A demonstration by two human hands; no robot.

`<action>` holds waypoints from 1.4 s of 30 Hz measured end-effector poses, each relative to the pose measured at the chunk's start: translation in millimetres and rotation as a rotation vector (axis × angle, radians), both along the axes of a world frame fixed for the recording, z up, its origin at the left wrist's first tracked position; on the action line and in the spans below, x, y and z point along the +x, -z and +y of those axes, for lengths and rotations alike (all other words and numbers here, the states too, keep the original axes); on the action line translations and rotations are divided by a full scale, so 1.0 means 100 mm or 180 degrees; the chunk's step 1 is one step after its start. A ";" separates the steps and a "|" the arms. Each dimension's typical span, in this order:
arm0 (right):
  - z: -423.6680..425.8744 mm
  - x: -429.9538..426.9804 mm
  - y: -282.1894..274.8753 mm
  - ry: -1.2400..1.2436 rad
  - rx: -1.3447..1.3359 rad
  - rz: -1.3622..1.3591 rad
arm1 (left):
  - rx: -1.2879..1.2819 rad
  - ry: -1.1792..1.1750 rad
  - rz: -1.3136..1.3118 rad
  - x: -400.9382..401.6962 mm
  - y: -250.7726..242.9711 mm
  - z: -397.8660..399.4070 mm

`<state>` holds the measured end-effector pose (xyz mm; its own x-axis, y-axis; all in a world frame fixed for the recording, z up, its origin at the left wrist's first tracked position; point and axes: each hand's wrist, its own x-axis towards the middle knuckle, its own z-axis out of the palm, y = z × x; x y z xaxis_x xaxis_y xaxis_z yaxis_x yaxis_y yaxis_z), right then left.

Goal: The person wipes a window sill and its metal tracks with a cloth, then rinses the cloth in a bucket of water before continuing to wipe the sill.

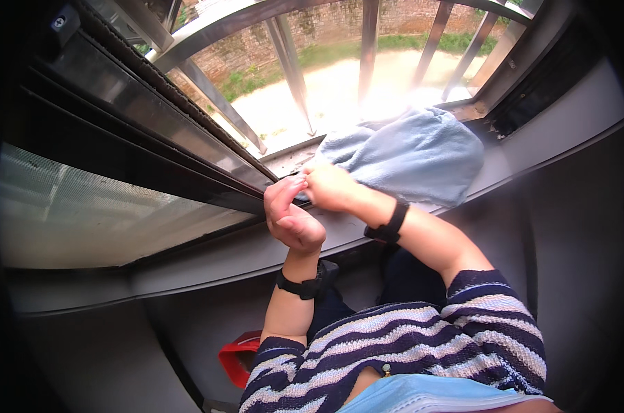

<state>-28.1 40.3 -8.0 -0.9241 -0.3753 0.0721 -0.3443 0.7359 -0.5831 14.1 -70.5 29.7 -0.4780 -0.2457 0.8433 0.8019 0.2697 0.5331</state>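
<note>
A light blue cloth [410, 155] lies bunched across the window sill and over its track. My right hand [330, 187] is closed in a fist at the cloth's left end, with a bit of cloth showing beneath it, down at the track. Close beside it, my left hand [295, 219] is raised by the edge of the dark sliding window sash [229, 168]. Its palm is bare and its fingers are bent, with the thumb apart. The left fingertips come up against the right hand, and the exact contact there is hidden.
Metal security bars [368, 51] stand outside the window opening. The pale sill [188, 271] runs along in front of me, with a mesh-like pane [100, 206] at left. A red container [234, 356] is low by my left side. Grit lies in the track [291, 161].
</note>
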 end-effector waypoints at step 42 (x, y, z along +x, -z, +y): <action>2.28 0.54 -1.31 0.1369 -0.1123 0.0659 | -0.1620 0.1190 -0.1378 -0.03 0.18 0.74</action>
<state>26.1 268.1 123.0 -0.9413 0.1093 0.3195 -0.1909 0.6083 -0.7704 11.4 3.8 11.9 -0.7665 0.3659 0.5279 0.6360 0.3179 0.7031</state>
